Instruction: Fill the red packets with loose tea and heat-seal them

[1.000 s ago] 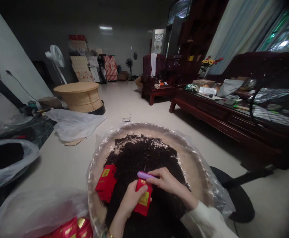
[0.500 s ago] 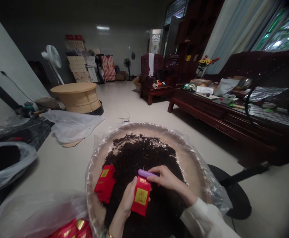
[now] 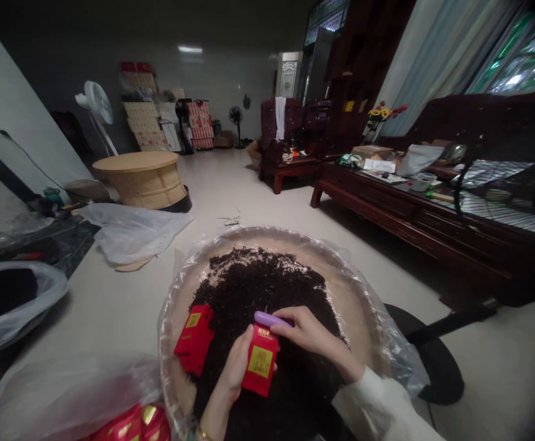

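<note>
My left hand (image 3: 234, 369) is closed around a red packet (image 3: 258, 373) with a gold label, held upright over the tray. In my right hand (image 3: 308, 331), pinched between thumb and fingers, is a slim purple plastic bar (image 3: 271, 319) with rounded ends. It lies across the packet's top edge; its exact kind I cannot make out. Below both hands spreads a heap of dark, loose, leaf-like material (image 3: 267, 282). It fills much of a big round tray (image 3: 354, 269) lined with clear plastic. Another red packet (image 3: 195, 340) leans on the heap at the left.
More red packets (image 3: 143, 422) lie in clear plastic at the lower left. A plastic-lined container (image 3: 51, 294) of dark material stands at the far left. Right of the tray is a black fan base (image 3: 442, 361), beyond it a long dark wooden table (image 3: 387, 226).
Both hands keep the same hold on the red packet and the purple bar. The packet and bar have shifted very slightly up and left in the view.
</note>
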Demonstrator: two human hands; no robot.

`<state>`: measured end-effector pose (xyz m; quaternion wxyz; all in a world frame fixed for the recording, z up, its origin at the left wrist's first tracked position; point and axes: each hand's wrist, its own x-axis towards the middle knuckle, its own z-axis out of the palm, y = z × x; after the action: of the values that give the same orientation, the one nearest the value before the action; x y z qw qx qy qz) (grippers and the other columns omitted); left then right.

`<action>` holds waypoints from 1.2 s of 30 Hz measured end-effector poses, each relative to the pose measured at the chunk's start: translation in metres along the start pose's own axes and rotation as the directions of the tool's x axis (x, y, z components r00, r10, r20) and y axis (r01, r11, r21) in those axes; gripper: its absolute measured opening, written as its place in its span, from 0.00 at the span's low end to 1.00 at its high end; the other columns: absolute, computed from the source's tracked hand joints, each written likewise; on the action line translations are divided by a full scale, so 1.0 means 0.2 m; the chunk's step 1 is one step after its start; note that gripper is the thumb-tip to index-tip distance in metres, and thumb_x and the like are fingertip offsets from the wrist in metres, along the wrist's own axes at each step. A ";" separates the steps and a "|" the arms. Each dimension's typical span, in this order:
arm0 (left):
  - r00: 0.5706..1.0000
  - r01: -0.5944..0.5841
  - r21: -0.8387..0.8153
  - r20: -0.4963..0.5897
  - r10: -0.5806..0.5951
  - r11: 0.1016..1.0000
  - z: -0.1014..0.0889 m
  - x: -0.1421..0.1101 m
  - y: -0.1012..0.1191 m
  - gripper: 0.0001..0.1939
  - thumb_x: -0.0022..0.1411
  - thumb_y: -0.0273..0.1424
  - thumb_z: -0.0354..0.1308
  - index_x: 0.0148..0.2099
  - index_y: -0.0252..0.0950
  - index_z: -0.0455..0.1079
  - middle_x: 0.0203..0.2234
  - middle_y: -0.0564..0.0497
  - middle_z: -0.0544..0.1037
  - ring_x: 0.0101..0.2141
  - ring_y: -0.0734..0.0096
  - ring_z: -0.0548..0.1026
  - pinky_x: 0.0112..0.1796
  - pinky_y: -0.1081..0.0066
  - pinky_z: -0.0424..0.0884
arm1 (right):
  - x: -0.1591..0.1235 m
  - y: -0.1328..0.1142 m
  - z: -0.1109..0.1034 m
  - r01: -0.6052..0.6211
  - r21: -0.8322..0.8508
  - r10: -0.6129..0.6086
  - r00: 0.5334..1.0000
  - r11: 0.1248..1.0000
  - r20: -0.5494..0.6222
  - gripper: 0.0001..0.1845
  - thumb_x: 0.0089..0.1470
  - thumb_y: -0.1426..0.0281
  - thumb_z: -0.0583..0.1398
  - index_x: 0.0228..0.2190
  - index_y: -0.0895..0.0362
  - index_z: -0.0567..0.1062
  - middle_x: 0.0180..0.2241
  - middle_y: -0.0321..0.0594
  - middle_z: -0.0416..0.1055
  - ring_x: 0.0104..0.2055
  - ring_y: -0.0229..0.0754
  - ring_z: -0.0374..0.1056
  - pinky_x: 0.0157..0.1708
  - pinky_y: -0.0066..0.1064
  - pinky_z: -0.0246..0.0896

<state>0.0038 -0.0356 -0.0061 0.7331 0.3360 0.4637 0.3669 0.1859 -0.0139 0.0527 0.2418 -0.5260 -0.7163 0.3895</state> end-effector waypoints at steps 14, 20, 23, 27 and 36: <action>1.000 -0.003 0.001 0.002 0.003 1.000 0.00 0.00 0.00 0.36 0.52 0.60 0.54 0.42 0.29 0.71 0.25 0.42 0.81 0.20 0.63 0.78 0.24 0.68 0.72 | 0.00 0.00 0.02 0.045 -0.006 -0.045 0.999 0.999 -0.016 0.15 0.54 0.60 0.59 0.35 0.58 0.80 0.32 0.39 0.78 0.31 0.42 0.70 0.30 0.27 0.56; 1.000 0.007 0.012 0.019 -0.008 1.000 -0.01 -0.01 0.02 0.35 0.53 0.59 0.54 0.42 0.29 0.70 0.27 0.41 0.82 0.21 0.63 0.79 0.25 0.68 0.72 | 0.02 0.06 0.00 0.011 0.080 -0.005 0.996 0.997 -0.084 0.20 0.53 0.58 0.59 0.42 0.56 0.78 0.38 0.40 0.79 0.37 0.47 0.72 0.35 0.31 0.62; 1.000 0.006 -0.012 -0.003 -0.006 1.000 -0.01 -0.01 0.02 0.36 0.52 0.59 0.54 0.41 0.28 0.71 0.27 0.40 0.82 0.20 0.64 0.78 0.24 0.68 0.72 | 0.06 0.18 -0.04 -0.104 -0.006 0.098 0.953 0.995 -0.285 0.23 0.54 0.57 0.58 0.47 0.57 0.76 0.43 0.45 0.77 0.42 0.52 0.72 0.41 0.37 0.63; 1.000 0.011 -0.038 -0.005 -0.011 0.999 -0.02 0.00 0.01 0.36 0.53 0.59 0.53 0.40 0.28 0.72 0.27 0.40 0.82 0.20 0.64 0.78 0.23 0.70 0.71 | 0.10 0.37 -0.07 -0.289 -0.210 0.184 0.893 0.934 -0.411 0.27 0.53 0.55 0.59 0.49 0.59 0.74 0.44 0.51 0.76 0.42 0.55 0.72 0.40 0.38 0.62; 0.998 0.052 -0.043 0.045 -0.050 0.998 -0.01 0.00 0.01 0.36 0.53 0.59 0.54 0.42 0.27 0.72 0.28 0.39 0.82 0.20 0.64 0.78 0.25 0.68 0.72 | 0.07 0.26 0.02 -0.072 -0.261 -0.028 0.933 0.963 -0.360 0.22 0.60 0.54 0.53 0.43 0.56 0.77 0.39 0.46 0.73 0.42 0.48 0.67 0.43 0.37 0.60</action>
<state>0.0008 -0.0349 -0.0048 0.7594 0.3156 0.4477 0.3510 0.2066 0.0054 0.0074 0.2908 -0.6245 -0.7000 0.1882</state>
